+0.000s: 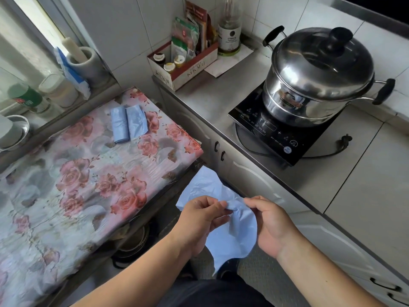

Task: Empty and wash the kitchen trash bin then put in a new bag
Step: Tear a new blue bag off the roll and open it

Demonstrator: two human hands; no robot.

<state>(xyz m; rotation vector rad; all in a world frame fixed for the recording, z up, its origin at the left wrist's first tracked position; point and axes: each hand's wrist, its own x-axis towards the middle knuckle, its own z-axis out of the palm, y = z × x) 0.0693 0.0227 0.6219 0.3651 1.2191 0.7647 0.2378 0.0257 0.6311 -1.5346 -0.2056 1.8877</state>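
Observation:
A light blue trash bag (pixel 232 235), crumpled and partly unfolded, hangs in front of me between the floral table and the counter. My left hand (pixel 201 220) pinches its top edge with thumb and fingers. My right hand (pixel 269 222) pinches the same edge a little to the right. A roll of the same blue bags (pixel 128 124) lies on the floral tablecloth (pixel 77 173), one bag partly unrolled. The trash bin is not in view.
A steel pot (pixel 318 72) stands on a black induction hob (pixel 281 131) on the grey counter (pixel 354 173). A box of condiments (pixel 183 63) and a bottle (pixel 229 29) stand at the back. Cabinet doors (pixel 221 149) face me below. Jars line the window sill (pixel 44 94).

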